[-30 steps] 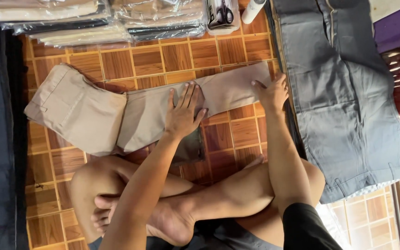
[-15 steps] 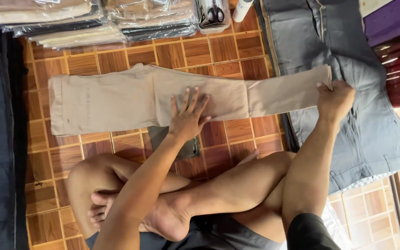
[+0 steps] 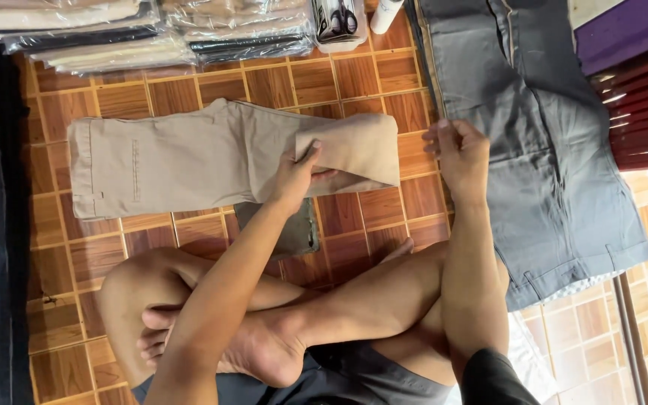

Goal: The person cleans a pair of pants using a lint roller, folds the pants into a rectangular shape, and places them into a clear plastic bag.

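Beige trousers [image 3: 189,161] laid on tiled floor [image 3: 189,86], leg end folded over, pinched in left hand [image 3: 294,176] grip; right hand [image 3: 460,154] at 3 o'clock, open, empty.

Left hand [image 3: 294,176]: forearm runs up from lower frame, crossing over the folded legs. Palm down, fingers [image 3: 310,155] spread and extended, thumb tucked under a fabric fold, pinching it. Wrist roughly straight.

Right hand [image 3: 460,154]: forearm rises near-vertical from the right knee area. Hand raised, palm turned toward the left, fingers loosely curled and slightly apart, holding nothing visible.

Hands well apart. Legs crossed, bare foot resting below the left forearm.
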